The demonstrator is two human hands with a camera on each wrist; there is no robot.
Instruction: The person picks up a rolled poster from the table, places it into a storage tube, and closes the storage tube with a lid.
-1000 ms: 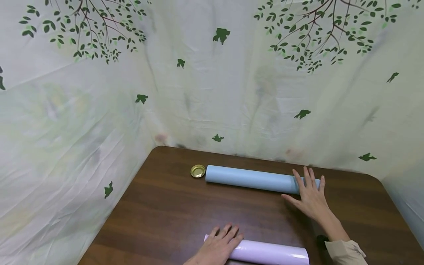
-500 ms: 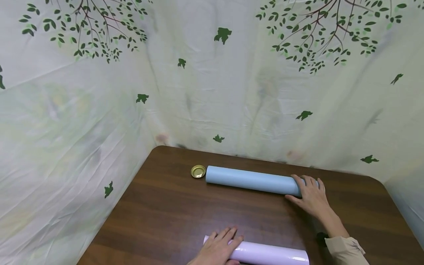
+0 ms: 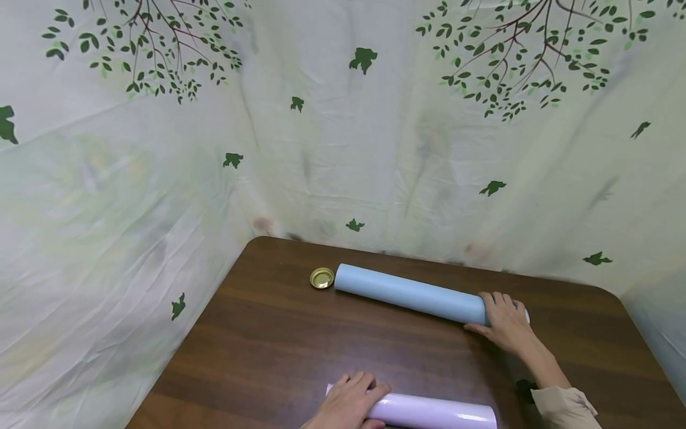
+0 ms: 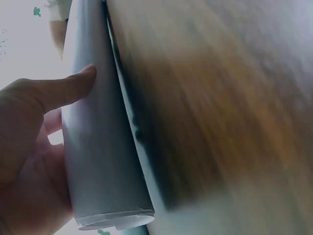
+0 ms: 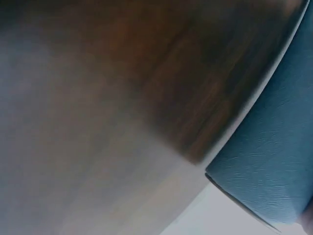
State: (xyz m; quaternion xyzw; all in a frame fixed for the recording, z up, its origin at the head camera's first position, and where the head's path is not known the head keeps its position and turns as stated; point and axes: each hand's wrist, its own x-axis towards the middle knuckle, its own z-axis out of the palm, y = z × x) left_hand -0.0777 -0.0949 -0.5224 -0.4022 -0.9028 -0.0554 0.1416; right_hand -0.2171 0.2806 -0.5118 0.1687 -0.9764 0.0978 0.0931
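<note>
In the head view, a rolled light-blue sheet (image 3: 409, 292) lies slanted across the far part of the brown table. My right hand (image 3: 506, 325) grips its right end, fingers over the top and thumb on the near side. The right wrist view shows the textured blue roll (image 5: 274, 161) at the right. Nearer me lies a glossy rolled lilac sheet (image 3: 434, 411). My left hand (image 3: 351, 402) holds it at its left end. In the left wrist view, the thumb lies along one side of the lilac roll (image 4: 100, 147), with fingers behind it; layered edges show at its end.
A small round gold dish or lid (image 3: 321, 278) sits just left of the blue roll's left end. The wooden table (image 3: 257, 345) has its far edge near a hanging white cloth (image 3: 321, 149) printed with leaves and branches. A dark object (image 3: 526, 390), partly hidden, lies beside the right wrist.
My right hand has come down from spread fingers to a grip on the blue roll. The roll's right end has swung toward me. The left hand's fingers have curled more round the lilac roll.
</note>
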